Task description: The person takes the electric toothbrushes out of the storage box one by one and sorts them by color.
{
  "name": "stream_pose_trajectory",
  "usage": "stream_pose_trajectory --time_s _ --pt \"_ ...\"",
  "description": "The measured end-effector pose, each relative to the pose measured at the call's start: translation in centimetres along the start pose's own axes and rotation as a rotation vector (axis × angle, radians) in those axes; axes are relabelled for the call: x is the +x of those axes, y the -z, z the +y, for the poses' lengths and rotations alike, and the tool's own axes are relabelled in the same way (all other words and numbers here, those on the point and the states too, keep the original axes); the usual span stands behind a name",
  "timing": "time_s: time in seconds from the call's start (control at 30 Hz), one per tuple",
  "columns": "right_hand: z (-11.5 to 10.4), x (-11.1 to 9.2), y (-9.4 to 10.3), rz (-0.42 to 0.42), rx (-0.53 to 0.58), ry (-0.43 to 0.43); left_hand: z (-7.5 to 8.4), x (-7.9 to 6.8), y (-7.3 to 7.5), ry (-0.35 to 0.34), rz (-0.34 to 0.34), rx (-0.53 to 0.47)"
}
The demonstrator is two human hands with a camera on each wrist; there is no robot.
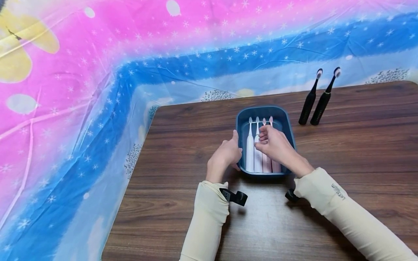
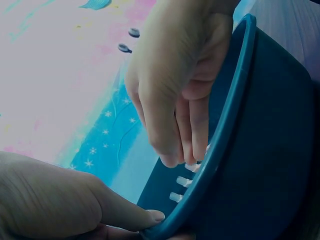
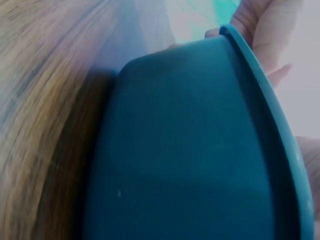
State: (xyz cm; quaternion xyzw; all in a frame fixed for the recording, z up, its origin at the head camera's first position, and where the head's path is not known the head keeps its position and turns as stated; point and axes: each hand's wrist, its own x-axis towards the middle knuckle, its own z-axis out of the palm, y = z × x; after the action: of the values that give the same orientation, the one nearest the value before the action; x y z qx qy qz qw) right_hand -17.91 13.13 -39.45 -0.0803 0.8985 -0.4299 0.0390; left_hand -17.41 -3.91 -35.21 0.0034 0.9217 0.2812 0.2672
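A dark blue bin [image 1: 265, 174] sits on the table, with two white electric toothbrushes [image 1: 249, 152] and two pink ones [image 1: 266, 167] side by side inside, heads toward the back. My left hand [image 1: 226, 154] grips the bin's left rim; in the left wrist view its thumb [image 2: 156, 215] lies over the inner edge. Above the toothbrushes my right hand [image 1: 275, 145] reaches into the bin, fingers pointing down. Its fingertips [image 2: 171, 161] are right at the brush heads [image 2: 184, 181] in the left wrist view. The bin's outer wall [image 3: 185, 140] fills much of the right wrist view.
Two black electric toothbrushes [image 1: 321, 108] stand upright on the wooden table [image 1: 156, 174], to the right of the bin near the back edge. A pink and blue patterned cloth [image 1: 196, 36] hangs behind the table and along its left side.
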Motion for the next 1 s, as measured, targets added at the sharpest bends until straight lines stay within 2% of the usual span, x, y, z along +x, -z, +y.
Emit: stream_pose_trajectory --time_s 0.57,1.0 --pt "-1.8 0.9 -2.0 -0.062 -0.099 -0.018 -0.1 0.2 0.0 -0.006 0.001 0.006" --pt "-2.8 2.6 -2.2 -0.116 -0.174 -0.122 -0.2 0.3 0.1 -0.024 -0.001 0.022"
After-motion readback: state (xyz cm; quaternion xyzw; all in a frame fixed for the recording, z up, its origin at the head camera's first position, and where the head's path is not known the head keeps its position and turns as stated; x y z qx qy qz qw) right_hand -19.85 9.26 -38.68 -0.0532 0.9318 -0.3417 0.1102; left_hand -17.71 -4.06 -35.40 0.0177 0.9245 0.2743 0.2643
